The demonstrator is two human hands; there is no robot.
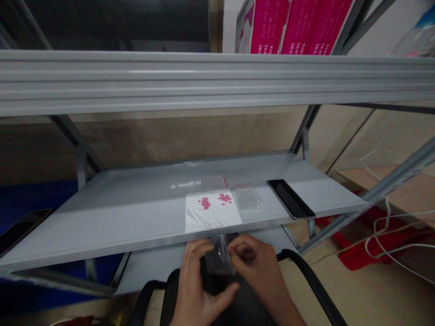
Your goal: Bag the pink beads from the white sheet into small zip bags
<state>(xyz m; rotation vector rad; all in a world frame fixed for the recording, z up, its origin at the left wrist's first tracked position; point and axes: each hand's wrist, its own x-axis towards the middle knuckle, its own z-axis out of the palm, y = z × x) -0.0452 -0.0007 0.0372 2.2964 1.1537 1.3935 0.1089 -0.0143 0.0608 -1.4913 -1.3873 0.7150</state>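
My right hand [254, 260] pinches the right edge of a small clear zip bag [219, 260] in front of the shelf edge. The fingertips of my left hand [200, 276] touch the bag's upper left side, while its thumb stands well apart below the bag. Nothing shows inside the bag. Beyond my hands, a white sheet [207, 222] lies on the grey shelf [136, 208]. On it are two clusters of small pink beads, a left cluster [205, 203] and a right cluster [224, 198].
Two more clear zip bags lie by the sheet, one behind it [213, 182] and one to its right [248, 198]. A dark phone [290, 199] rests farther right. An upper shelf [170, 81] crosses above, carrying pink boxes [295, 27]. Black chair armrests [312, 280] flank my hands.
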